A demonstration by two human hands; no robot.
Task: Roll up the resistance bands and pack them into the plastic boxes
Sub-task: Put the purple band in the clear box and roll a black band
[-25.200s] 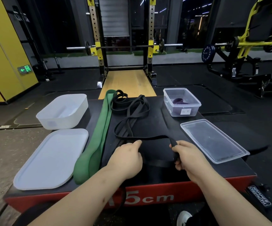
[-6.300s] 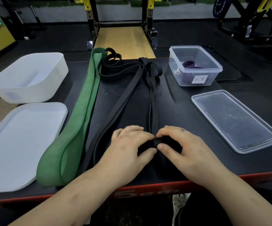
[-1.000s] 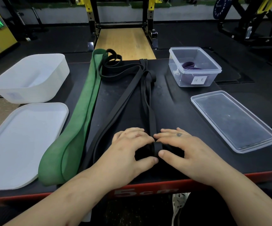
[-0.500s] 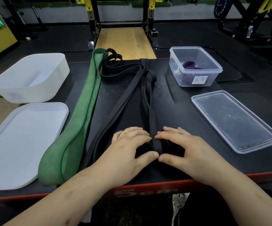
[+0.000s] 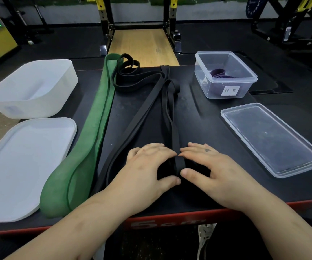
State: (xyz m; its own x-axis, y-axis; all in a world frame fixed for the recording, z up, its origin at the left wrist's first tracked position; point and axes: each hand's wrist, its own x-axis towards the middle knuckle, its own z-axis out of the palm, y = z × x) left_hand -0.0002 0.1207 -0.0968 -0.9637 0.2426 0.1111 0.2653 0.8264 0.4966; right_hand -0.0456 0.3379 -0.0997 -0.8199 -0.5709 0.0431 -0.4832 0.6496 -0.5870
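Roll of black band [image 5: 179, 164] at lower centre of frame, gripped between left hand [image 5: 144, 171] and right hand [image 5: 215, 173], fingers [image 5: 157, 149] of both curled over it. Unrolled tail running toward upper centre along tabletop [image 5: 204, 117]. Just left, green band [image 5: 95, 132], flat. White box [image 5: 33, 89] and white lid [image 5: 26, 162] at left; clear box [image 5: 245, 85] holding purple band [image 5: 218, 73], clear lid [image 5: 271, 137] at right.

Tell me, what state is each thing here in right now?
black band: partly rolled, tail stretched out
left hand: grips black band
right hand: grips black band
green band: unrolled, flat
white box: open
white lid: off, flat
clear box: open, holds purple band
clear lid: off, flat
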